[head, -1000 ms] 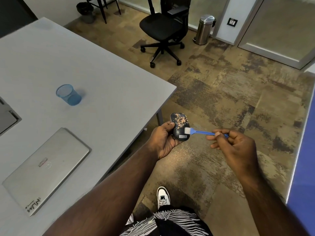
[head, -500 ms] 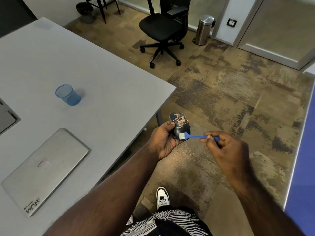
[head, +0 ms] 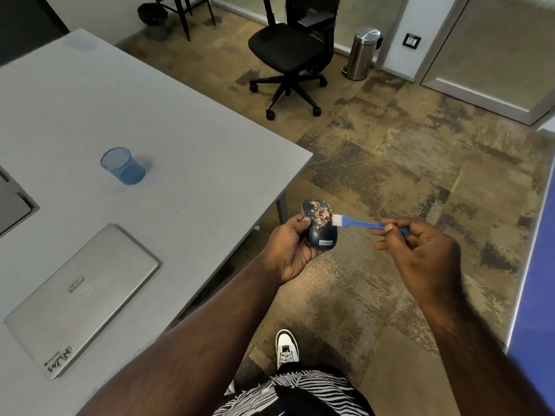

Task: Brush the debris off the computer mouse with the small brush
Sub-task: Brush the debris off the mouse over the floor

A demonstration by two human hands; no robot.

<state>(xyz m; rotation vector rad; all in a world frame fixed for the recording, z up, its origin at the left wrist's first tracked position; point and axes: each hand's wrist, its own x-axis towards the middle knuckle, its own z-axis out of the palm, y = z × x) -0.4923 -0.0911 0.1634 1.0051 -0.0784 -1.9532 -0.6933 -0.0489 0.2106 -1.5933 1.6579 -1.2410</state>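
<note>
Leftmost, a closed silver laptop is lying on the grey table; a sticker at its near corner is showing block lettering that reads roughly "WMN", with smaller print beside it too fine to read. A red-and-white label is sitting mid-lid, illegible. Beyond the laptop, a blue mesh cup is standing upright on the table, well apart from it.

Off the table's near edge, over the patterned floor, the left hand is cradling the computer mouse, fingers wrapping its underside and the thumb pressing its left flank. The mouse is dark, tilted with its back facing the camera, and is carrying a white label reading "Lenovo" near its lower end. Tan debris is covering the upper half of its back.

To the right, the small brush is lying roughly level, its white bristles touching the mouse's upper right edge beside the debris. Its blue handle is running into the right hand, which is pinching it between thumb and fingers, closed tightly on the handle.

Farther back, a black office chair and a steel pedal bin are standing on the floor. A white shoe is showing below.
</note>
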